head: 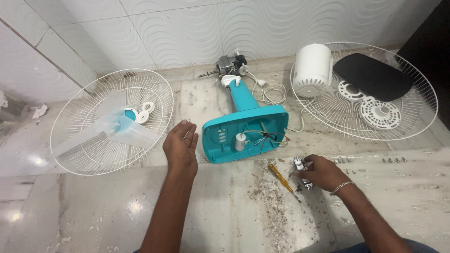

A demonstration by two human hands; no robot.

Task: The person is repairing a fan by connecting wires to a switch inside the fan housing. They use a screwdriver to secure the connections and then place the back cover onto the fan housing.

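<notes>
Site: a dusty marble floor (pixel 140 206) beside a white tiled wall, with a table fan taken apart across it.
Left hand (pixel 181 148): lifted clear of the floor, fingers loosely curled, holding nothing, just beside the base.
Right hand (pixel 320 172): closed around a small switch block (pixel 300 164), which rests low over the floor to the right of the base.
Fan base (pixel 246 129): teal, upturned, between the two hands; wires and a small capacitor (pixel 240 142) show inside.
Screwdriver (pixel 283 181): yellow handle, lying on the floor just left of the right hand.
Other parts: a grille holding the clear blade (pixel 112 122) on the left; a second grille (pixel 375 93) on the right carrying the white motor cover (pixel 312 70).
Step in hand: by my judgement, work on the switch block.
Next move calls for: probably a steady grip on the small part and the screwdriver within reach.
</notes>
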